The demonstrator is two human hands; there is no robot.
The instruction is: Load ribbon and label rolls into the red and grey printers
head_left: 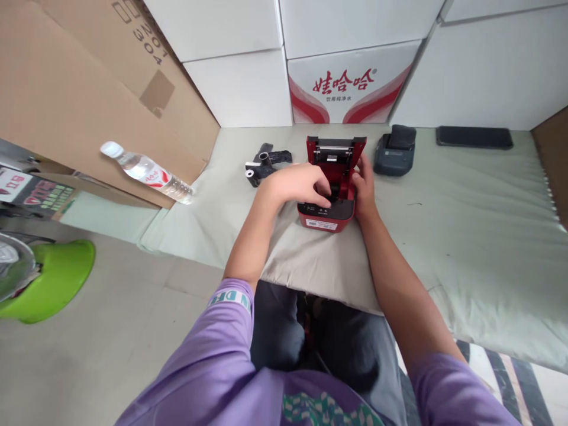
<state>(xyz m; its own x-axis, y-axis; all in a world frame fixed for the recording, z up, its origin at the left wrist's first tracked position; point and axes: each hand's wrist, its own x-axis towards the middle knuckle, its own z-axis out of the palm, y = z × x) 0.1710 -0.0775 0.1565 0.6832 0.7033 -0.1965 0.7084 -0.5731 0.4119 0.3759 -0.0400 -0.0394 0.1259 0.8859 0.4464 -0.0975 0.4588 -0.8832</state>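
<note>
A small red and black label printer (326,223) stands on the cloth-covered surface with its lid (337,155) raised. My left hand (306,183) reaches over the front from the left, its fingers bent down into the open compartment. Whatever its fingertips hold there is hidden. Along the right side of the printer, my right hand (364,188) grips the red body, thumb near the rim and fingers behind. Just left of the printer lie black parts with short tubes (265,163). To its right sits a small dark portable device (394,152).
A black phone-like slab (474,137) lies at the back right. On the left, a water bottle (151,173) leans by a large cardboard box (102,77). White cartons (350,83) line the back. A green plastic seat (62,278) is on the floor.
</note>
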